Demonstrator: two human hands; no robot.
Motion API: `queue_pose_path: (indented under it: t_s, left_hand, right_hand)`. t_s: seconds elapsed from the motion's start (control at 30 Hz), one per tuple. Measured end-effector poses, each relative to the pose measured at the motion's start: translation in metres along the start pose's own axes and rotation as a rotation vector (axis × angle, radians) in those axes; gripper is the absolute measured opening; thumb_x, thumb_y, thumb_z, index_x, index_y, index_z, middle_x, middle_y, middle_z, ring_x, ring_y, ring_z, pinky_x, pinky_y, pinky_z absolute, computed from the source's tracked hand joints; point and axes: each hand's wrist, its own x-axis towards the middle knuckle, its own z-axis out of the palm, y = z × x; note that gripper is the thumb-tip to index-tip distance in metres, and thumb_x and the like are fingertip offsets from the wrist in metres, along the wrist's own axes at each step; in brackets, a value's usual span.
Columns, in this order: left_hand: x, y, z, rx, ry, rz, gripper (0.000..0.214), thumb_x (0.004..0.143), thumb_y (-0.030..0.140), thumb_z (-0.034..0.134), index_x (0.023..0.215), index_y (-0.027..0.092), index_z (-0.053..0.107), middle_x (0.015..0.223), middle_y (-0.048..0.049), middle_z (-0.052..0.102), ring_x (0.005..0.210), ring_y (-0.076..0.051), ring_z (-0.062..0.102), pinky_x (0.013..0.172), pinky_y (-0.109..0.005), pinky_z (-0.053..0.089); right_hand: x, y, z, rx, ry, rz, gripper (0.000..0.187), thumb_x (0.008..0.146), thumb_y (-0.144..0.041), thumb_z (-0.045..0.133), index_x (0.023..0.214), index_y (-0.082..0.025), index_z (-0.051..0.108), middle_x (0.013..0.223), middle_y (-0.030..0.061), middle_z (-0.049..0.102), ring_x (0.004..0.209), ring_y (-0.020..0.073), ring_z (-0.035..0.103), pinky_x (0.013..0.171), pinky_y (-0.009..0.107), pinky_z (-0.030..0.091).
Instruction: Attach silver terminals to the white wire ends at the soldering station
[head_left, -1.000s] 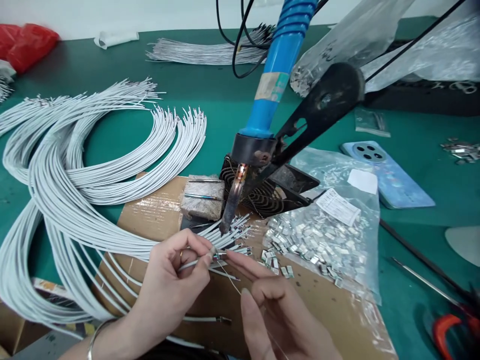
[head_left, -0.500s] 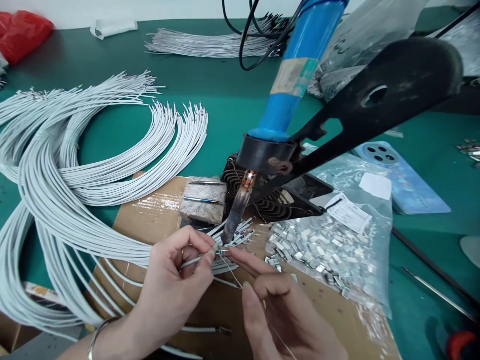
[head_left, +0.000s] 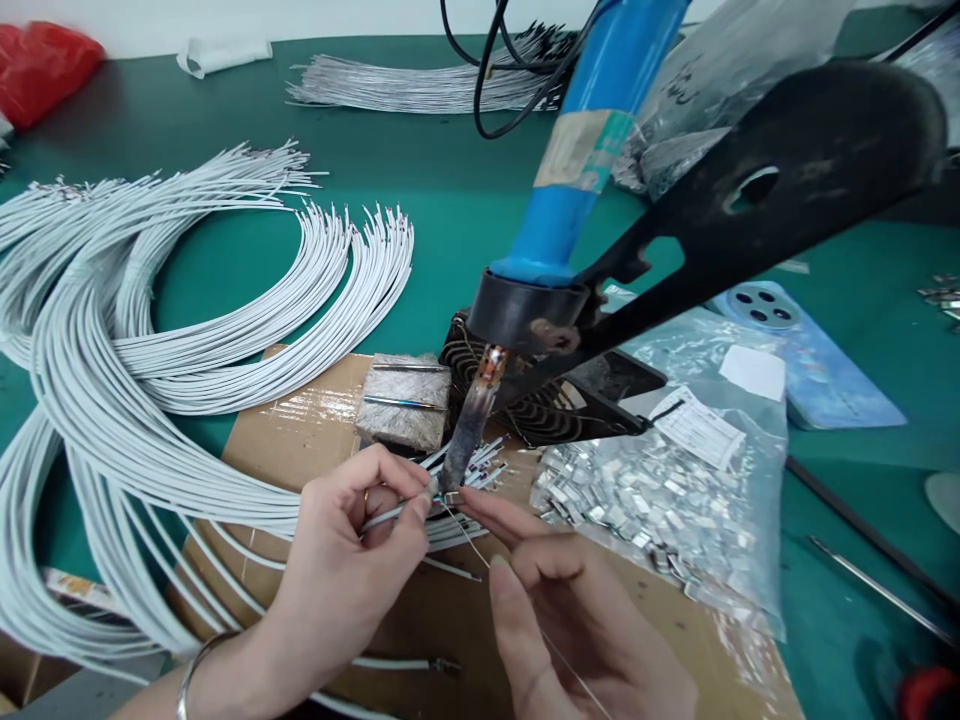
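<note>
Below the iron (head_left: pixel 546 215), the curled left hand (head_left: pixel 356 575) pinches a cable (head_left: pixel 384 518); the half-curled right hand (head_left: pixel 589 620) holds wire (head_left: pixel 470 543), index finger extended to the connector (head_left: pixel 450 498).

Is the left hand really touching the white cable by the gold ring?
Touching: the head view shows the left hand pinching the white cable between its fingers.

Bench (head_left: pixel 232 270): green top.
Left: white cables (head_left: pixel 82 350), looped in bundles, partly over cardboard (head_left: pixel 289 410).
Rear: red plastic (head_left: pixel 49 75) at left; white roll (head_left: pixel 225 57); bundle of thin wires (head_left: pixel 405 85), flat.
Front: cardboard, brown.
Right: phone (head_left: pixel 840 375), pale blue, camera side up; clear bag (head_left: pixel 675 340) of small metal parts (head_left: pixel 645 500), across cardboard and bench; metal rod (head_left: pixel 877 588); dark strip (head_left: pixel 862 520).
</note>
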Motion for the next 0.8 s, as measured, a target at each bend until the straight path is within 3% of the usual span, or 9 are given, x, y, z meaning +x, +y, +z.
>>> queue_pose_path:
  t_s: [0.13,0.23,0.33,0.53,0.8]
  left_hand:
    - [0.002,0.003,0.001,-0.007,0.000,0.014,0.015,0.079,0.006,0.075,0.070,0.016,0.068,0.081,0.0021,0.073,0.050,-0.001,0.038,0.046,-0.011,0.029]
    - [0.005,0.006,0.003,-0.013,-0.003,0.009,0.014,0.078,0.007,0.075,0.070,0.016,0.068,0.082,0.0008,0.075,0.049,-0.001,0.037,0.046,-0.011,0.028]
    - [0.007,0.012,0.004,-0.006,-0.008,-0.007,0.013,0.076,0.008,0.076,0.068,0.015,0.067,0.081,-0.0015,0.076,0.048,-0.001,0.037,0.045,-0.012,0.027]
    - [0.007,0.019,0.005,0.010,0.010,-0.003,0.013,0.075,0.007,0.076,0.067,0.014,0.068,0.080,-0.0021,0.075,0.048,-0.001,0.039,0.045,-0.012,0.030]
    - [0.005,0.013,0.002,-0.018,0.000,0.006,0.014,0.077,0.006,0.077,0.070,0.016,0.070,0.082,-0.0006,0.076,0.050,-0.002,0.043,0.047,-0.011,0.034]
  right_hand:
    - [0.002,-0.002,0.000,0.019,0.018,0.032,0.022,0.097,-0.017,0.069,0.077,-0.024,0.061,0.114,0.0091,0.086,0.100,0.0205,0.084,0.070,0.018,0.064]
    - [0.002,-0.006,0.004,0.064,0.029,0.085,0.024,0.099,-0.017,0.066,0.077,-0.025,0.059,0.117,0.0074,0.086,0.095,0.0176,0.084,0.062,0.015,0.061]
    - [0.003,-0.009,0.006,0.096,0.027,0.097,0.024,0.100,-0.016,0.065,0.078,-0.024,0.059,0.118,0.0061,0.085,0.087,0.0141,0.083,0.067,0.015,0.061]
    - [0.006,-0.008,0.002,0.042,0.017,0.027,0.023,0.097,-0.015,0.068,0.077,-0.024,0.062,0.115,0.0067,0.086,0.098,0.0163,0.083,0.085,0.018,0.061]
    - [0.008,-0.008,-0.003,-0.020,-0.004,0.014,0.022,0.096,-0.020,0.070,0.076,-0.024,0.063,0.115,0.0093,0.086,0.095,0.0211,0.085,0.078,0.022,0.065]
